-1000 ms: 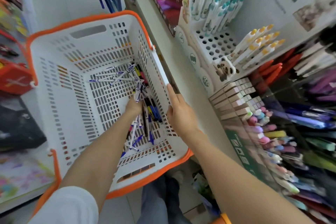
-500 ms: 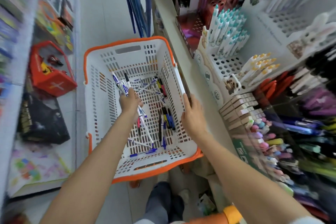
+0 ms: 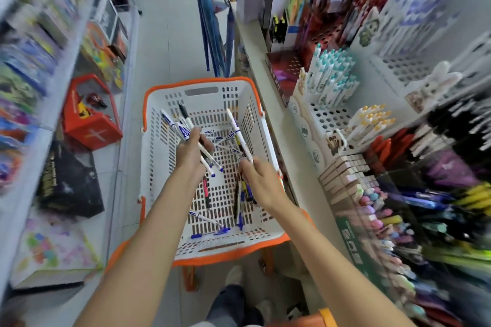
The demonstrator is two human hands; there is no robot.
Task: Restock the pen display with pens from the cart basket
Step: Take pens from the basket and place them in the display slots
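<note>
Both hands [image 3: 190,152] grip pens [image 3: 186,129] (basket [image 3: 159,167] below) — lifted

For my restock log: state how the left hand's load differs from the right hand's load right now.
The left hand grips a bunch of pens; the right hand pinches a single pen. The bunch fans out with ends splayed, one pen dark-tipped; the single pen runs straight, slanting up and left. Both loads are white-barrelled with blue markings, held over the basket.
</note>
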